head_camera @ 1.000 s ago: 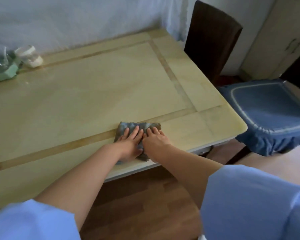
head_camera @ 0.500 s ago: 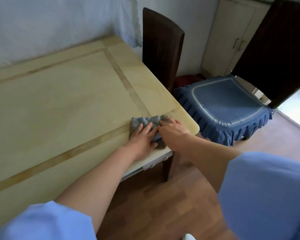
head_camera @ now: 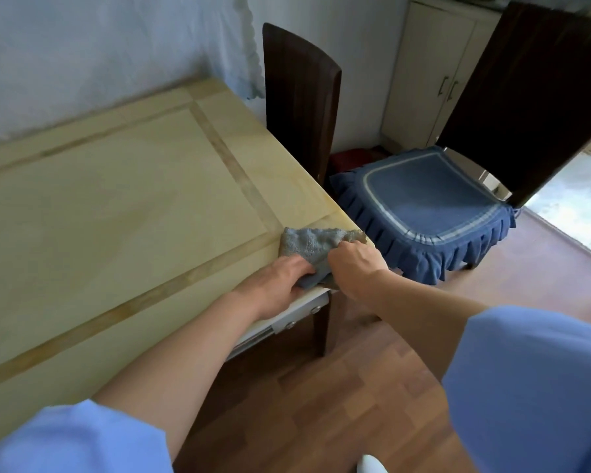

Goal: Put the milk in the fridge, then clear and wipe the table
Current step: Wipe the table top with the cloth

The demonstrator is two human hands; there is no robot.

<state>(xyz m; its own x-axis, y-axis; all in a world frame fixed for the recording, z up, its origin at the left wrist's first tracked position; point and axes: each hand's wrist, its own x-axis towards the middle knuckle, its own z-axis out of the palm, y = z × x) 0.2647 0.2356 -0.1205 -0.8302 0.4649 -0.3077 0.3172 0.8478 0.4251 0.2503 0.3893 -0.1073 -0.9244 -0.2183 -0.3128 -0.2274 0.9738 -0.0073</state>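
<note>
Both hands are working the near right corner of the pale yellow stone-look table point(head_camera: 123, 199) with its tan inlaid border strips. The grey-blue textured cleaning cloth point(head_camera: 313, 245) is lying right on that corner, its far edge reaching the table's rounded tip and its near edge hanging just over the rim. The left hand point(head_camera: 275, 285) is pressing down on the cloth's near left part, fingers curled and partly closed over the fabric at the table's edge. The right hand point(head_camera: 354, 264) is bunched into a loose fist on the cloth's right side, fingers tucked under, apparently pinching a fold; how firmly, I cannot tell.

No milk is showing, and the visible stretch of table is bare, so this looks like the wiping stage, well along.

Here's the worry: the cloth is sitting at the very corner of the table. One more push outward and it may slide off the rim, dropping crumbs or damp onto the brown wood-plank floor point(head_camera: 321, 404) below the corner. The blue ruffled seat cushion point(head_camera: 427, 206) on the dark chair just beyond the corner could catch whatever gets swept off. And with both hands crowding one small cloth, the table's far side may be going unwiped.
</note>
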